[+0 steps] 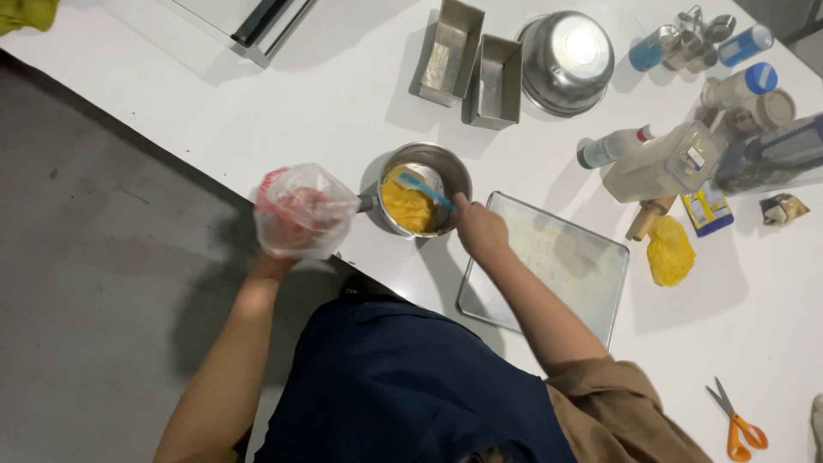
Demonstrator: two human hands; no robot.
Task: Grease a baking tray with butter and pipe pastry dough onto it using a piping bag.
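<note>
Head view: right hand (480,230) is clenched on the handle of a blue spatula (424,190) at frame centre. Spatula's long axis runs from lower right to upper left, blade end pointing upper left into a steel saucepan (446,163) on the white bench (343,103). Blade rests on yellow paste (407,207) inside the pan. Pan handle points left and is mostly hidden behind a clear plastic bag (304,210). Left hand (273,264) grasps that bag from beneath; its fingers are covered by the bag. Bag contents read only as a reddish blur. A flat metal tray (583,274) lies just right of the pan, its lower left part covered by the right forearm.
</note>
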